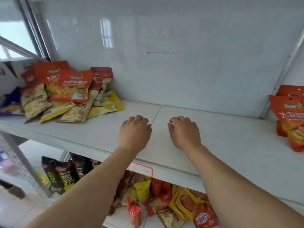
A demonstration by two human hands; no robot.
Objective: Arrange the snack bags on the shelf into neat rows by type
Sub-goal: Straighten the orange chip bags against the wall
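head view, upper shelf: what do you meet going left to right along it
purple bag → jumbled pile of snack bags → left hand → seam in the shelf → right hand → upright orange bags

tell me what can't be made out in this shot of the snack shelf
Head view only:
- Orange bags at right: cut off by the frame edge, so their count is unknown.
- Heap of bags at left: lower bags covered by upper ones.
- Shelf label: writing too blurred to read.
- Lower shelf bags: partly hidden by both forearms.
- Left hand and right hand: fingertips curl under, out of sight.
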